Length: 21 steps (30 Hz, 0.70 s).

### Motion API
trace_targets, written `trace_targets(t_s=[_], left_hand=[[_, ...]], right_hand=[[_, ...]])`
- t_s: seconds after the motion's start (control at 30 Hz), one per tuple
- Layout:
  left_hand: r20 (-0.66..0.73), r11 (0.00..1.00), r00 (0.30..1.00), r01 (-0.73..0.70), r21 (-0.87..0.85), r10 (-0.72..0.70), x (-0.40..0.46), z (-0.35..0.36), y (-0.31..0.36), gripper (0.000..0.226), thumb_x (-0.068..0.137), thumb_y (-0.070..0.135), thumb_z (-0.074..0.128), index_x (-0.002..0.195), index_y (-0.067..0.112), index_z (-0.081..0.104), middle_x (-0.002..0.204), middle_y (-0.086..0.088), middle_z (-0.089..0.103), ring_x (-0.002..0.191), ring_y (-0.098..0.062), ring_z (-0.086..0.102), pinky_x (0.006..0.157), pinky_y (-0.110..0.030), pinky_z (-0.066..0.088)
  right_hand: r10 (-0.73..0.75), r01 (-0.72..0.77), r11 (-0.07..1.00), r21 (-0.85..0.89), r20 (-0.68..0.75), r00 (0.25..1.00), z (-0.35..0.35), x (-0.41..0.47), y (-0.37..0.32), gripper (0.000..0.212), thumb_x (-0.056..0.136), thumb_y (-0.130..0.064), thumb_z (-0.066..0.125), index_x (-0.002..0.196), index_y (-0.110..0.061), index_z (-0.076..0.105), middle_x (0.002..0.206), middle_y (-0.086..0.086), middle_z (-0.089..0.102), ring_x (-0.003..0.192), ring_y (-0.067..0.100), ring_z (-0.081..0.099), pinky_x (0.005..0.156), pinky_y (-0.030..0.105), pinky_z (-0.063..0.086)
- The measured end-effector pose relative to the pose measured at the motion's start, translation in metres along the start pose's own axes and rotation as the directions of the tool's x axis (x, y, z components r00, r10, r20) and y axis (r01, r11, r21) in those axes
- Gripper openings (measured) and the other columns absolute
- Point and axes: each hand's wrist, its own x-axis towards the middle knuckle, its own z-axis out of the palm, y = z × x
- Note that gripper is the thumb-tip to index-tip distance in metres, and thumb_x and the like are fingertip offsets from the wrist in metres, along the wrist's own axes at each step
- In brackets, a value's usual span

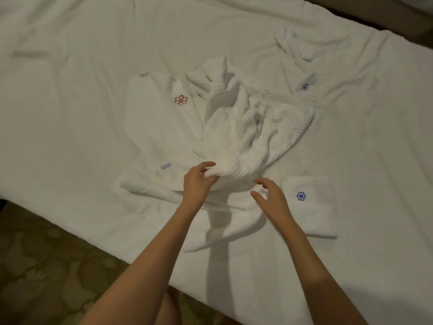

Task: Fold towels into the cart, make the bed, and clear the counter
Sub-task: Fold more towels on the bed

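A crumpled white waffle-weave towel point(253, 123) lies bunched in the middle of the bed point(70, 113). My left hand point(199, 181) pinches its near edge between thumb and fingers. My right hand point(269, 195) hovers just right of that edge, fingers loosely spread, holding nothing. Under the bunched towel lies a flat white towel point(154, 127) with a red flower emblem. A small folded towel point(311, 205) with a blue flower emblem sits by my right hand. Another white towel point(302, 73) with a dark blue emblem lies rumpled at the back right.
The bed's white sheet is wrinkled all over. Patterned brown carpet point(46, 266) shows at the lower left, along the bed's near edge. A dark strip of floor or furniture point(386, 12) runs past the bed's far right corner.
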Motion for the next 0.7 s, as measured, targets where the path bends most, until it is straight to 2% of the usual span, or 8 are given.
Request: trace_targets(t_s=[0.03,0.1,0.17,0.3,0.43,0.57,0.7], left_hand=[[0.033,0.999,0.999,-0.018,-0.030,0.019,0.006,-0.011,0.006,0.027,0.079,0.009,0.072,0.105,0.015,0.071,0.098,0.002,0.069,0.081,-0.010,0.062,0.069,-0.007,0.040],[0.122,0.998,0.991,-0.059,-0.006,0.059,0.017,-0.030,0.015,0.022,0.078,0.008,0.073,0.099,0.012,0.073,0.093,0.002,0.069,0.069,-0.002,0.056,0.063,-0.004,0.038],[0.153,0.996,0.985,-0.087,0.015,0.083,0.029,-0.047,0.021,0.017,0.078,0.009,0.074,0.095,0.010,0.074,0.088,0.000,0.069,0.066,0.000,0.053,0.062,-0.005,0.037],[0.114,0.995,0.988,-0.099,-0.027,0.102,0.054,-0.083,0.038,0.014,0.082,0.012,0.070,0.095,0.010,0.074,0.083,0.005,0.066,0.071,0.001,0.056,0.063,-0.003,0.039],[0.051,0.984,0.984,-0.170,-0.054,0.172,0.080,-0.120,0.063,0.012,0.084,0.011,0.067,0.094,0.010,0.074,0.082,0.008,0.066,0.071,0.005,0.057,0.065,-0.003,0.040],[-0.063,0.971,0.975,-0.219,-0.099,0.214,0.110,-0.165,0.097,0.014,0.084,0.014,0.067,0.096,0.011,0.074,0.085,0.009,0.067,0.071,0.004,0.057,0.065,-0.003,0.040],[-0.206,0.945,0.943,-0.292,-0.144,0.260,0.140,-0.224,0.136,0.016,0.083,0.012,0.067,0.097,0.011,0.074,0.086,0.009,0.067,0.069,0.002,0.059,0.068,-0.004,0.042]], right_hand=[[-0.046,0.047,0.998,0.034,-0.025,0.999,0.005,0.004,-0.009,0.043,0.086,-0.009,0.065,0.125,-0.022,0.053,0.129,0.001,0.052,0.119,0.022,0.048,0.100,0.037,0.041],[-0.093,0.097,0.989,0.116,-0.041,0.995,0.016,0.018,-0.029,0.065,0.082,-0.003,0.068,0.135,-0.031,0.043,0.139,-0.003,0.039,0.126,0.015,0.042,0.102,0.031,0.040],[-0.088,0.094,0.990,0.107,-0.058,0.994,0.026,0.036,-0.050,0.070,0.081,-0.001,0.069,0.137,-0.034,0.041,0.140,-0.007,0.032,0.122,0.006,0.040,0.097,0.020,0.039],[-0.070,0.060,0.996,-0.063,-0.171,0.983,0.030,0.070,-0.087,0.038,0.084,-0.008,0.066,0.120,-0.018,0.060,0.128,0.002,0.046,0.106,0.021,0.056,0.087,0.026,0.044],[-0.107,0.073,0.988,-0.134,-0.267,0.958,0.019,0.098,-0.143,0.018,0.090,-0.014,0.061,0.108,-0.013,0.064,0.119,0.005,0.052,0.095,0.023,0.057,0.076,0.028,0.041],[-0.185,0.164,0.982,-0.091,-0.319,0.930,0.012,0.125,-0.210,0.012,0.088,-0.008,0.062,0.099,-0.006,0.067,0.108,0.013,0.053,0.083,0.018,0.052,0.070,0.017,0.031],[-0.272,0.287,0.958,-0.020,-0.381,0.884,0.008,0.152,-0.291,0.016,0.086,-0.001,0.062,0.101,-0.003,0.068,0.107,0.014,0.053,0.087,0.020,0.056,0.077,0.017,0.038]])
